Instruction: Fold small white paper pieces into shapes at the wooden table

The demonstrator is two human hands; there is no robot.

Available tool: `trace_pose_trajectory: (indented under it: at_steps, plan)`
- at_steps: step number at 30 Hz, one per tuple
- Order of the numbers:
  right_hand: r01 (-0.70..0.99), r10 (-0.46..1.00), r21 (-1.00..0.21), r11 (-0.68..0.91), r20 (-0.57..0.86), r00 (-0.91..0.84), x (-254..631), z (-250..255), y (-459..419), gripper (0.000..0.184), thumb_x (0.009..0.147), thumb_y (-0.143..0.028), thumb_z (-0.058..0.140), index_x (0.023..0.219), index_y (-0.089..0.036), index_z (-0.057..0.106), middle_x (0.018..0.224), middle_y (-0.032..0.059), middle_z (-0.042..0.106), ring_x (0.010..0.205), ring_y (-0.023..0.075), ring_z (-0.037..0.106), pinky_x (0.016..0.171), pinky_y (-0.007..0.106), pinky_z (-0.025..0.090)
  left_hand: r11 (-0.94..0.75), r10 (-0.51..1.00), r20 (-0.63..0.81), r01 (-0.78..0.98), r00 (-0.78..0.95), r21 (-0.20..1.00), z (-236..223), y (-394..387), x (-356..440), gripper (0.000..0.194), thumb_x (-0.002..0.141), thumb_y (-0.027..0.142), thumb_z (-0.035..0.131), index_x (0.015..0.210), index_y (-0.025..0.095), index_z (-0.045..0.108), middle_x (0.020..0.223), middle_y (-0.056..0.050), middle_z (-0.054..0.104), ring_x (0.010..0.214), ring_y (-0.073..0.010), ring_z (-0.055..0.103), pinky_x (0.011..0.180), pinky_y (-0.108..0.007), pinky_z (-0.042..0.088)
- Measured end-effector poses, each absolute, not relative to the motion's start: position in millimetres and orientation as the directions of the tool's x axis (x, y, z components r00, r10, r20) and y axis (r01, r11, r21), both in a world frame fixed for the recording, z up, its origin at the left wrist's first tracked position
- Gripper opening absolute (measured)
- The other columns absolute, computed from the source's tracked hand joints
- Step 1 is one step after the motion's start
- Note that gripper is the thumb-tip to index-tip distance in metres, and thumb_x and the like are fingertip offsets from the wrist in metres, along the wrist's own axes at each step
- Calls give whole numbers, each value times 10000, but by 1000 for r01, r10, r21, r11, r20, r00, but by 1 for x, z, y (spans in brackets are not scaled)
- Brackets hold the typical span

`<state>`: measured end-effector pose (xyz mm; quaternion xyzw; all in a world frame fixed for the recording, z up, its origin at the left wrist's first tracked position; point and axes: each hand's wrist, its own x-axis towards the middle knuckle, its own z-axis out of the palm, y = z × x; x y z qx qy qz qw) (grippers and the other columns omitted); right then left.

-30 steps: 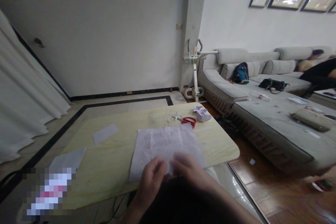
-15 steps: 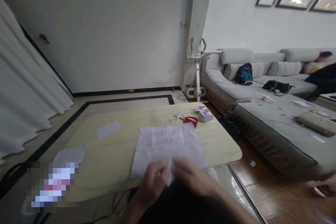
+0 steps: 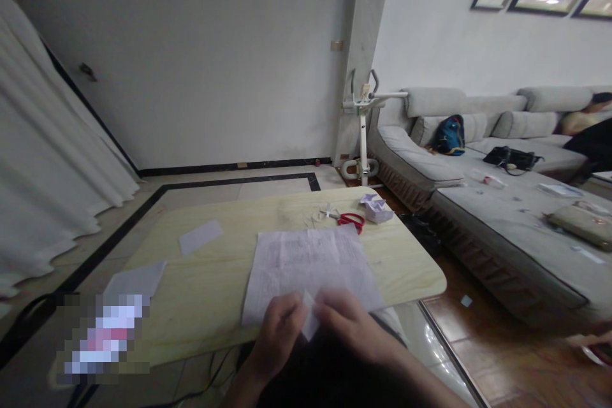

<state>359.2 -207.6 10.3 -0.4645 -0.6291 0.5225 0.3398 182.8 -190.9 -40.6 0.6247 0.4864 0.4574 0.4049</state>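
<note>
Between my two hands is a small piece of white paper, pinched from both sides at the table's near edge. My left hand is closed on its left side, thumb on top. My right hand grips the right side, its fingers a little blurred. Beneath and beyond them a large creased sheet of paper lies flat on the wooden table. Red-handled scissors rest past its far edge, with thin scraps near the blades. A crumpled paper sits right of the scissors.
On the table's left lie a small white paper and a larger white sheet, beside a pixelated patch. A grey sofa with a blue backpack and a black bag stands at right. A person reclines there.
The view has shifted slightly, so the scene sits further right. The small paper between my hands has come into clearer sight, with both hands staying close together around it.
</note>
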Motion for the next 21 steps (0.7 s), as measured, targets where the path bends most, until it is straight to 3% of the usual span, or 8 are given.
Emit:
trace_pose_trajectory:
  at_steps: [4,11,16,21]
  plan:
    - [246,927,-968,51,-46,-372,360,11,-210,232,901,-312,470,714,-182,516,742,0,533,734,158,498,657,247,417,-188,969,147,204,199,961,-27,-191,184,326,791,423,563,534,233,498,546,-8,554,571,-186,537,561,-275,494]
    - [229,912,-972,45,-53,-407,360,13,-210,248,899,-312,447,702,-170,503,707,-6,506,701,141,489,625,228,411,34,968,-51,75,245,997,-31,-199,187,317,784,473,583,585,226,569,450,15,520,432,-157,507,412,-254,451]
    - [205,912,-975,82,-9,-410,359,13,-208,296,884,-413,518,734,-158,531,709,-5,509,710,144,483,626,230,409,28,983,-41,74,179,997,-36,-200,187,286,771,457,598,625,211,601,507,5,560,474,-161,537,446,-255,473]
    - [220,893,-970,100,-10,-449,360,13,-208,360,913,-450,493,703,-158,523,692,-8,488,700,140,471,626,232,404,-93,993,78,174,89,980,-31,-198,185,192,714,367,632,609,207,613,575,-8,607,590,-184,575,551,-266,508]
